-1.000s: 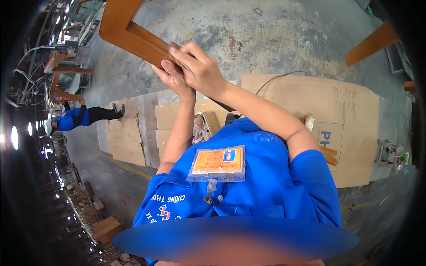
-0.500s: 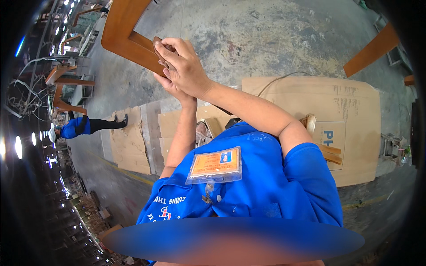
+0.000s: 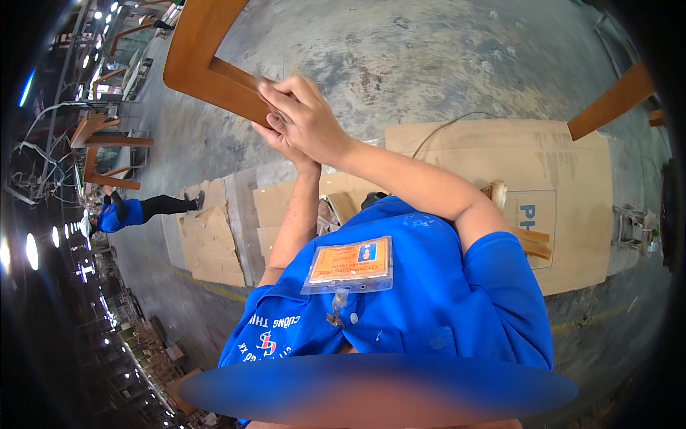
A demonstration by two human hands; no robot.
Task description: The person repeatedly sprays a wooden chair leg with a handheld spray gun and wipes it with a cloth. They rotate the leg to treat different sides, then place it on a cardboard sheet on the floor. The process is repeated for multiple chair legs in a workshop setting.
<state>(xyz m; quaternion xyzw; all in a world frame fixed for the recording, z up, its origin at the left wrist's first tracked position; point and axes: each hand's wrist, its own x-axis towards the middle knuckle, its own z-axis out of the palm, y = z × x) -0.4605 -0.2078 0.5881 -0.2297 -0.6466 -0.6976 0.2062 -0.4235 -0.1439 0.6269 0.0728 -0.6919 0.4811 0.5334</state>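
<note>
A brown wooden frame [image 3: 214,79] with a rounded corner reaches in from the top left, and its free end meets my hands. My left hand [image 3: 289,146] grips that end from the near side, its fingers partly beneath the wood. Over it crosses my right hand [image 3: 309,118], fingers bent round a folded brown sheet that looks like sandpaper [image 3: 263,81]. That sheet lies against the inner edge of the frame; motion blur and my fingers hide most of it.
Flat cardboard [image 3: 457,143] covers the floor to my right, with wooden strips [image 3: 532,243] on it. Another wooden leg [image 3: 611,104] juts in at the far right. At left, a person in blue [image 3: 121,213] stands near wooden frames [image 3: 107,139]. A thin cable [image 3: 446,127] crosses the floor.
My right hand has shifted slightly right and down along the frame, and the brown sheet is now more blurred and hidden. The person at left has raised an arm toward the frames.
</note>
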